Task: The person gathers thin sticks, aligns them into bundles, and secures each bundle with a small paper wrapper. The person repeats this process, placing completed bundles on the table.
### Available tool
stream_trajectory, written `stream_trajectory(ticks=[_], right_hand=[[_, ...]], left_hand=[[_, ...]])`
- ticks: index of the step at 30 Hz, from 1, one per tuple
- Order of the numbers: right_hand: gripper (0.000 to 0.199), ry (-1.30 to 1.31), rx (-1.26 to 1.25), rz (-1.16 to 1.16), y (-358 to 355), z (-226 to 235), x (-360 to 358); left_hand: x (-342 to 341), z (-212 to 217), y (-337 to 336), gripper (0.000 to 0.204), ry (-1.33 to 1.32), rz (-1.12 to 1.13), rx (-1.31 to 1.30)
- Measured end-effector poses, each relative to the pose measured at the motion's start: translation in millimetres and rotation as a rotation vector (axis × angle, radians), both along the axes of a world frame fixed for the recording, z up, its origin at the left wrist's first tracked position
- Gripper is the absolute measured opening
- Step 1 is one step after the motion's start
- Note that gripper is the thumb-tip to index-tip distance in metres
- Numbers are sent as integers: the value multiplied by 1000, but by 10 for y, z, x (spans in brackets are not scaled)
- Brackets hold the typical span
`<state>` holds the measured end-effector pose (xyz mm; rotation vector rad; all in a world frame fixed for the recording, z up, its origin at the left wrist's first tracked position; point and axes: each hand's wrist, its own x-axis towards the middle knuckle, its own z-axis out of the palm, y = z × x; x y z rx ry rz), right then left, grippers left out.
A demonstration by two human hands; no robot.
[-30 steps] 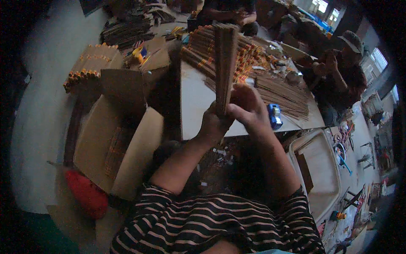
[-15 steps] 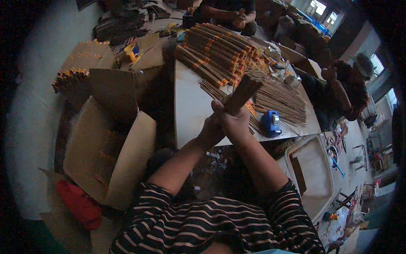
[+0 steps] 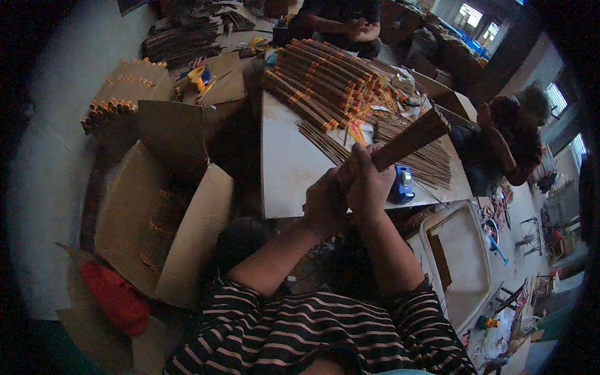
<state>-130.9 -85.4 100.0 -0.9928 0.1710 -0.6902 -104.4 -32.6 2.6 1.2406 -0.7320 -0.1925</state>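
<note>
Over the near part of the table (image 3: 284,172), both my hands are closed around a bundle of thin brown sticks, like incense (image 3: 412,142). The bundle tilts up toward the right. My right hand (image 3: 370,182) wraps its middle, and my left hand (image 3: 326,199) grips lower, hiding the near end. Just right of my right hand stands a blue tape dispenser (image 3: 402,186). Loose brown sticks (image 3: 437,167) lie beneath and beyond the bundle. Behind them, bundles with red and yellow bands (image 3: 331,78) are piled in rows.
An open cardboard box (image 3: 134,231) stands at my left, above a red cloth (image 3: 115,299). Another box with banded bundles (image 3: 112,112) is farther back. A pale plastic chair (image 3: 469,269) is at the right. Two people sit around the table, one far (image 3: 340,25), one right (image 3: 509,137).
The bundle has swung from nearly upright to a lower slant toward the right. Both my hands have shifted a little to the right with it, still gripping.
</note>
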Motion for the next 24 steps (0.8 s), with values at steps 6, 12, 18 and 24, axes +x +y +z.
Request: stream_trajectory(ticks=[6,12,18,24], right_hand=[[20,-12,-137,-71,55,108,-337],[23,94,-539,117,66,462,-556],[16,105,-525,262,-30,255,-229],[12,339,-484,146,-76,-241,142]], left_hand=[[-148,223,61,55,-541,24,200],[-266,542,27,42,156,-464,-350],[122,503,-91,36,-50,-317,-288],[321,-272,-152,38,-358,118,289]])
